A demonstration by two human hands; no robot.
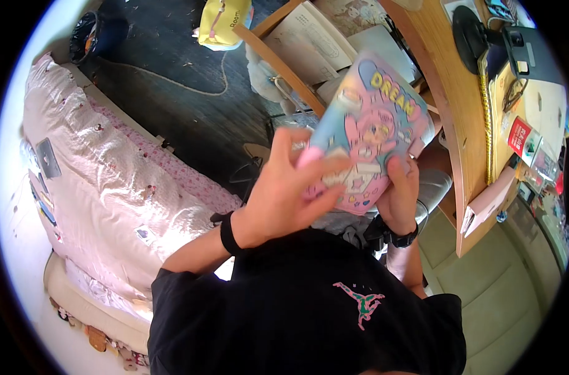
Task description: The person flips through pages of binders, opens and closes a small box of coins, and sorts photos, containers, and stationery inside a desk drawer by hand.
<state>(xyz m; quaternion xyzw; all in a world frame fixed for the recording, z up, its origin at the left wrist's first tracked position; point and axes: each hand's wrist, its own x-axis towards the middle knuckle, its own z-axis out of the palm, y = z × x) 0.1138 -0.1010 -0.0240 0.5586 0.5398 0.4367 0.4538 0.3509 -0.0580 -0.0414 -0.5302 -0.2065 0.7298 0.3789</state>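
Observation:
A pastel book or notebook (375,125) with the word DREAM and a pink cartoon figure on its cover is tilted in front of my body. My right hand (400,187) grips its lower right edge, thumb on the cover. On the left side my left hand (291,181) has its fingers spread over the cover, slightly blurred; whether it grips the edge is unclear. Beyond the book, an open wooden drawer (278,56) holds papers and an open booklet (309,44).
The wooden desk (434,62) curves along the right, bearing a black stand (472,37), a gold strip and packets. A bed with a pink cover (109,181) lies left. On the dark floor (166,56) are a yellow bag (225,22), a cord and a bin (84,37).

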